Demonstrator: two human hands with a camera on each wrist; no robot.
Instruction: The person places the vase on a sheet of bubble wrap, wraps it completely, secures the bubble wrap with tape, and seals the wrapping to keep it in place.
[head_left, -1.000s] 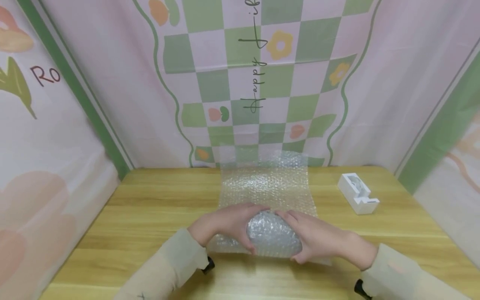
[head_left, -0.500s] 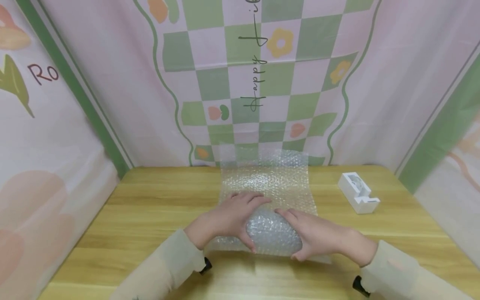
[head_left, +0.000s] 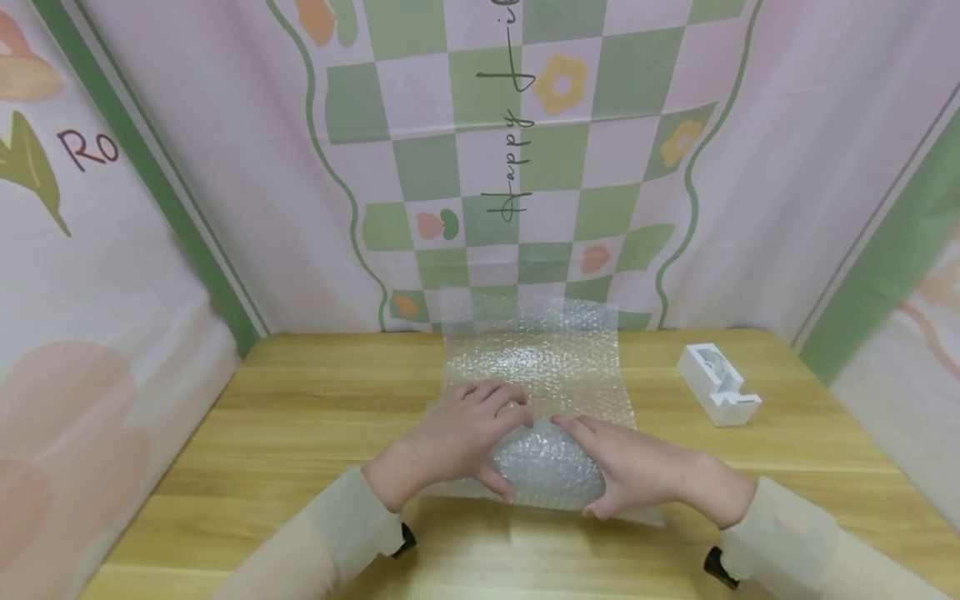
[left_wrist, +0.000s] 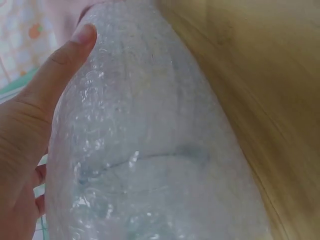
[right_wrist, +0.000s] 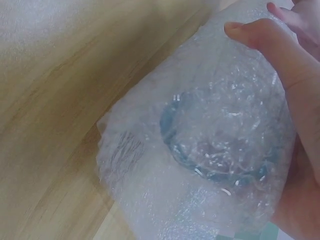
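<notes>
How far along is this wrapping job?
Looks done: the bundle has bubble wrap around it, with a blue rim showing through. In hand: the left hand and right hand hold it from either side. Remaining: an unrolled stretch of wrap extends beyond it, so probably more rolling, then perhaps taping; the tape dispenser sits off to the right, untouched.
</notes>
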